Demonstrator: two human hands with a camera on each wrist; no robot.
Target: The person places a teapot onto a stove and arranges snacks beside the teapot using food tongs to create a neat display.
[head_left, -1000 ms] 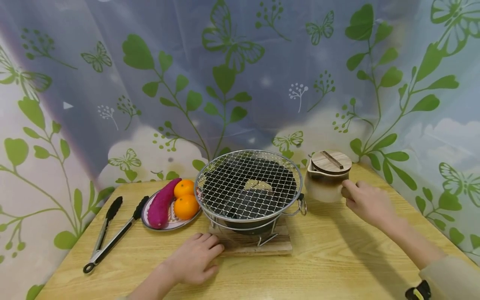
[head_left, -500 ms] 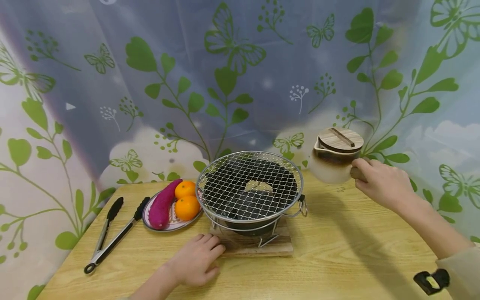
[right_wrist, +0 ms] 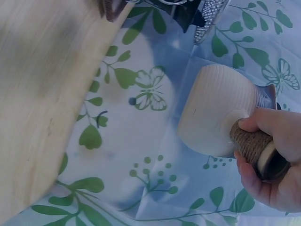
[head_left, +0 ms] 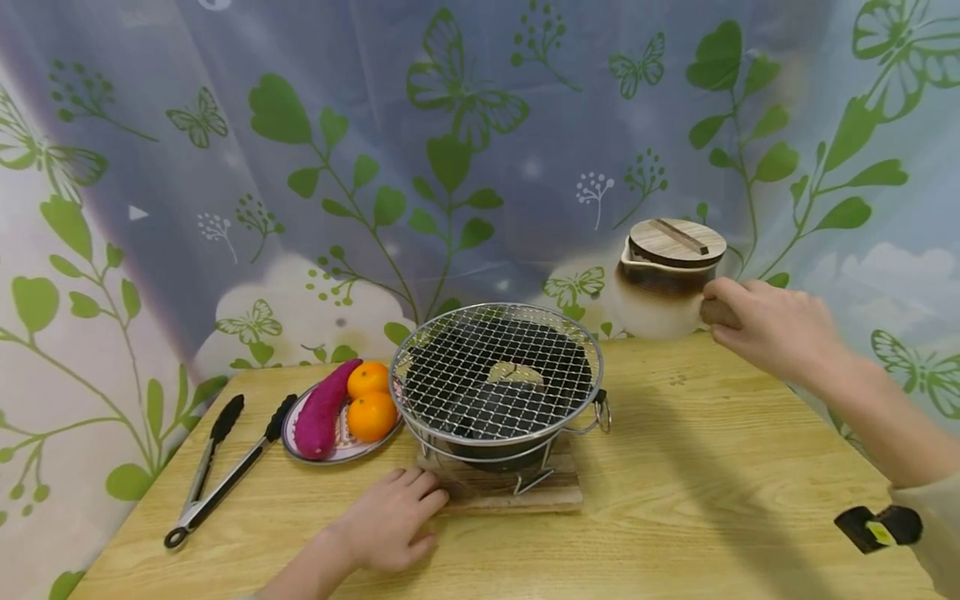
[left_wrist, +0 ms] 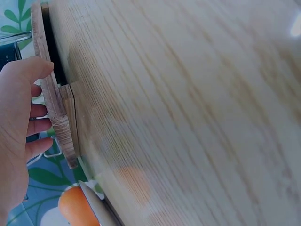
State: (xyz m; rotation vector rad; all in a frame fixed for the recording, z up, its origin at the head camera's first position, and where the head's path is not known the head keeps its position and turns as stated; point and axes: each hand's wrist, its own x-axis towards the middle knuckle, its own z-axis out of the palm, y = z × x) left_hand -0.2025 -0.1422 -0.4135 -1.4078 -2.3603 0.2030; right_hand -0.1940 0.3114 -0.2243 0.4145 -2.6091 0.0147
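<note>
My right hand grips the twine-wrapped side handle of a ceramic teapot. Its body is cream fading to brown, with a small spout and a round wooden lid. The teapot hangs upright above the back right of the table. My left hand lies by the front left corner of a wooden board, fingers loosely bent against it. On that board stands a round tabletop grill, covered by a wire mesh. A pale piece shows beneath the mesh.
Left of the grill, an oval plate bears a purple sweet potato or eggplant shape and two oranges. Spread tongs lie at the table's left. A printed curtain hangs behind the wooden table.
My right hand has raised the teapot off the table, first up and slightly right, then further up. The left hand has stayed in place at the board.
</note>
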